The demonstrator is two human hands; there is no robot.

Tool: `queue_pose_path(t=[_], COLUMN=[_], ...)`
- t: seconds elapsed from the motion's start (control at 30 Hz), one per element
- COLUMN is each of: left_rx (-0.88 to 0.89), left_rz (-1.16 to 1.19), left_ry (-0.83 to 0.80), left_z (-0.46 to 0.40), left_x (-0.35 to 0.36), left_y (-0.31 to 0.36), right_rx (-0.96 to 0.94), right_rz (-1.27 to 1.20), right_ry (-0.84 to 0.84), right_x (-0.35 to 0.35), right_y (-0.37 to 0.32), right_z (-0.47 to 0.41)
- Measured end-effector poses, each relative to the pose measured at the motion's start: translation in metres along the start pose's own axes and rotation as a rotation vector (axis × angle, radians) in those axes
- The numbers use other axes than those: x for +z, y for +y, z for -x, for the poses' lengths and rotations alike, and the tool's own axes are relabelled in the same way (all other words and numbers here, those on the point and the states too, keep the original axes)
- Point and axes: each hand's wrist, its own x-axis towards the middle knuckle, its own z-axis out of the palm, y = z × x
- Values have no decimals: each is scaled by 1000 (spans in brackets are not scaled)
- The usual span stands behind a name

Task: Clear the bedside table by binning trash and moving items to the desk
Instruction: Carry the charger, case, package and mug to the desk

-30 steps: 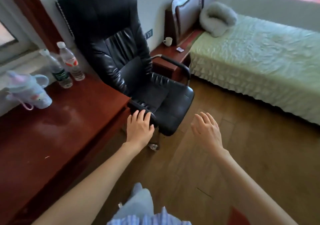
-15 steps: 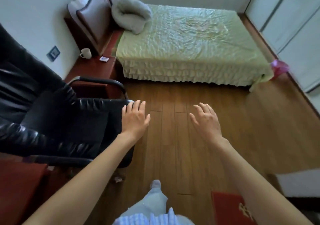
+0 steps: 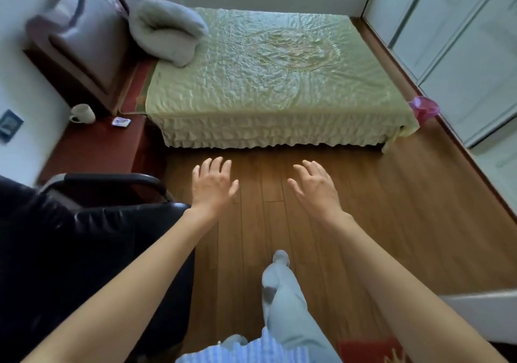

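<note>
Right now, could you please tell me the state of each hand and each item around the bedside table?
left hand: open, fingers spread, holding nothing.
right hand: open, fingers spread, holding nothing.
mug: upright on the bedside table, contents not visible.
small packet: lying flat on the bedside table, beside the mug.
pillow: folded over at the head of the bed.
</note>
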Motion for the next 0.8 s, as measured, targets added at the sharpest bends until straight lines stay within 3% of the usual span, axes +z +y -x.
queue_pose_path(t=[0.33,0.8], left_rx=[-206,-506], left_rz=[-9,62], left_ry=[17,22], left_z=[-185,-327], left_x=[2,20], left_y=[-17,-116], right_rx=[-159,-441], right_rz=[21,62], right_ry=[-59,-231], right_x=[-14,44], right_y=[14,-59], right_z=[-236,-453])
